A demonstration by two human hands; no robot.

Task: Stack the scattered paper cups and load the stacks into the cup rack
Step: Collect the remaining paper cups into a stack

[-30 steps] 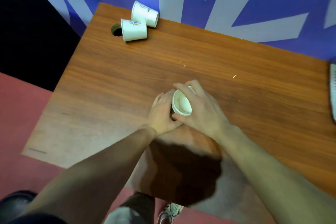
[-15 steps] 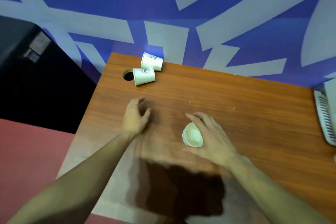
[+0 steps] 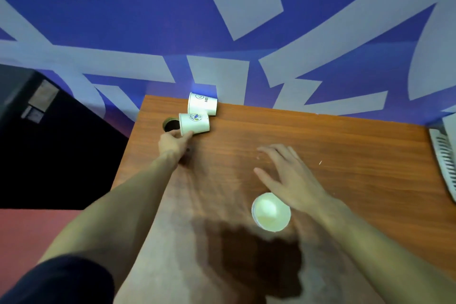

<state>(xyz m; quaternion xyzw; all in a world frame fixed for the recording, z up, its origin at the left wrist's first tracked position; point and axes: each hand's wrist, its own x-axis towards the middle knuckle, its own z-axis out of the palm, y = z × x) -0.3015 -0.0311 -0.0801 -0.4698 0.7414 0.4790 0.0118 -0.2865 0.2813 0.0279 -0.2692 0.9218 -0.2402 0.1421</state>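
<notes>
three paper cups show on the wooden surface (image 3: 345,145). nearest, low and right of centre in the frame, an upright cup (image 3: 271,212) stands with its open mouth facing up, a dark shadow on the wood just below it. whether it is one cup or several nested together cannot be told.

just above and to the right of that cup is the right hand (image 3: 288,177), palm down over the wood, its fingers (image 3: 276,153) straight and spread apart, holding nothing. the heel of the hand lies close beside the cup's rim; whether they touch cannot be told.

further up, at centre left, the left hand (image 3: 172,143) reaches to a second cup (image 3: 195,123) that lies on its side with its wide mouth toward the left. the left fingers (image 3: 186,136) touch the lower edge of that cup near its rim; whether they have closed round it cannot be told, as the hand is blurred. just left of this cup is a round hole (image 3: 169,124) in the wood.

behind it, at the far edge by the wall, a third cup (image 3: 202,103) also lies on its side, touching or nearly touching the second.

at the right edge of the frame sits part of a white slatted object (image 3: 444,155). beyond stands a blue and white patterned wall (image 3: 222,20).
</notes>
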